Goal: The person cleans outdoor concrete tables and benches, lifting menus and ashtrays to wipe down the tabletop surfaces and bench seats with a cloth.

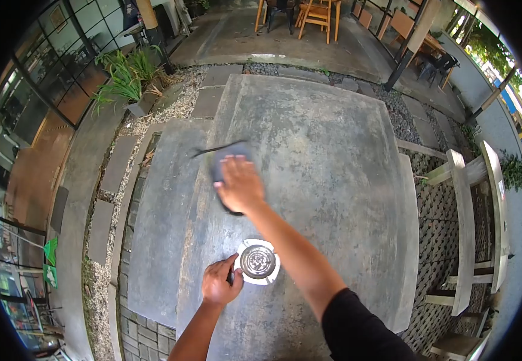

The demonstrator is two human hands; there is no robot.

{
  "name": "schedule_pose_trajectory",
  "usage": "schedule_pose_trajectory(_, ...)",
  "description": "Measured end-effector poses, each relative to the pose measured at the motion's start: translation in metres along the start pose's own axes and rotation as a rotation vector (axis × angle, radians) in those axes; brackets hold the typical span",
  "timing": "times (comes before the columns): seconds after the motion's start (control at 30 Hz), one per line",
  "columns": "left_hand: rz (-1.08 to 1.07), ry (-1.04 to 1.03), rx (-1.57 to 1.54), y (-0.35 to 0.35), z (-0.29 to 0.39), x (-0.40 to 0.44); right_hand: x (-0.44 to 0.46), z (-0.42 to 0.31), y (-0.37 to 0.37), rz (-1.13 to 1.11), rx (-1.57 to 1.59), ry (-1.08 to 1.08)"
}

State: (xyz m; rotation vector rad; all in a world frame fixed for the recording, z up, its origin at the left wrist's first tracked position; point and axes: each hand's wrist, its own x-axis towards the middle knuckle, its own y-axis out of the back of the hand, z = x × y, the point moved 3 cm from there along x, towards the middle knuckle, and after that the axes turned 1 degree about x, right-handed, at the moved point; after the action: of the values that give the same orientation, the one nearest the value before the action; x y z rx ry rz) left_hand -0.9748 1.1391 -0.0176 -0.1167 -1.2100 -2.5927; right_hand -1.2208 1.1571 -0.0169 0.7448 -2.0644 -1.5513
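Note:
My right hand [240,183] lies pressed on a dark grey cloth [240,150] on the concrete table [327,180], its fingers pointing away from me. The hand and cloth are blurred by motion, and a thin dark strip trails left from the cloth. Close to me, a white ashtray [270,279] with a round, shiny metal-looking centre stands on the tabletop. My left hand [220,283] holds it by its left edge, with index finger and thumb at the rim; the other fingers are curled and partly hidden.
A concrete bench [159,240] runs along the table's left side. Pale slatted benches [462,234] stand at the right. A potted plant [125,75] is at the far left, and wooden chairs [315,17] stand beyond the table.

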Motion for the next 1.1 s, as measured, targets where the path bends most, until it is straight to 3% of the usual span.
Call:
schedule_pose_trajectory(0.13,-0.023,0.001,0.008,0.000,0.000,0.000,0.023,-0.078,-0.015,-0.117,0.081,0.236)
schedule_pose_trajectory(0.23,-0.003,0.000,0.010,0.001,0.001,0.000,0.032,-0.059,-0.016,-0.054,0.144,0.264)
schedule_pose_trajectory(0.33,-0.020,0.011,0.002,0.002,0.002,0.001,0.037,0.031,0.012,0.090,0.059,0.030)
schedule_pose_trajectory(0.37,-0.010,-0.007,0.001,0.002,0.001,0.001,0.031,0.067,0.038,-0.018,-0.009,-0.118)
schedule_pose_trajectory(0.43,0.001,-0.028,0.006,0.001,0.000,0.001,0.004,0.161,0.043,0.189,-0.045,-0.285)
schedule_pose_trajectory(0.57,0.003,-0.003,-0.005,0.001,-0.001,0.000,-0.136,0.317,0.082,0.292,-0.213,-0.705)
schedule_pose_trajectory(0.67,0.001,0.099,-0.017,-0.001,-0.003,-0.003,-0.255,0.366,0.093,0.277,-0.216,-0.990)
schedule_pose_trajectory(0.77,-0.001,0.127,-0.050,-0.003,-0.005,-0.004,-0.307,0.345,0.095,0.227,-0.166,-1.093)
schedule_pose_trajectory(0.87,0.002,0.153,-0.115,-0.003,-0.004,-0.002,-0.289,0.308,0.084,0.157,-0.240,-1.091)
schedule_pose_trajectory(0.9,0.008,0.141,-0.116,-0.004,-0.006,-0.005,-0.273,0.284,0.085,0.191,-0.211,-1.022)
schedule_pose_trajectory(0.97,0.119,0.341,-0.688,-0.007,-0.019,-0.015,-0.227,0.230,0.069,0.165,-0.188,-0.878)
schedule_pose_trajectory(1.1,0.459,0.481,-0.830,0.035,-0.048,-0.069,-0.129,0.068,0.019,0.152,-0.050,-0.486)
